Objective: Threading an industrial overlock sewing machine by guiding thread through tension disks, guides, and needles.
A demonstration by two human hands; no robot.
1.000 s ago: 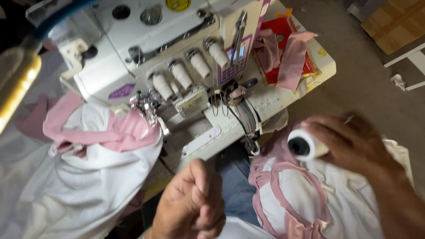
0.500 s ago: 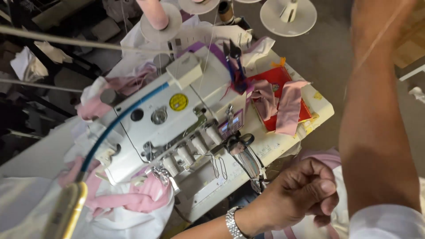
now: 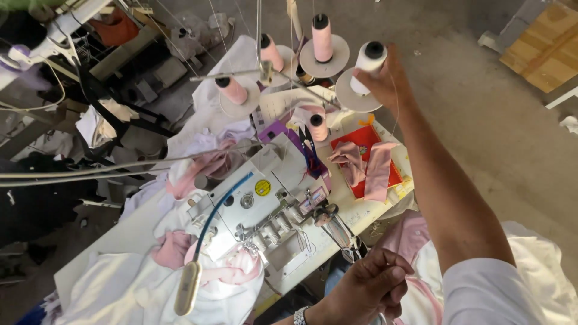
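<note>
Since the earlier frame, the right hand (image 3: 385, 78) has risen to the top centre, fingers gripping a white thread spool (image 3: 366, 65) that is sitting on a stand disc (image 3: 355, 99) above the sewing machine (image 3: 265, 210). At lower centre, the left hand (image 3: 367, 289) is curling closed, pinching thin thread.

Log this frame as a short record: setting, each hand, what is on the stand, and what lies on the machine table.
Setting: white sewing machine on a white table
Right hand: raised, gripping a white thread spool on the stand
Left hand: low, fingers pinched together; any thread is too fine to see
Stand: pink thread spools
Table: white and pink cloth, pink strips on a red pad
</note>
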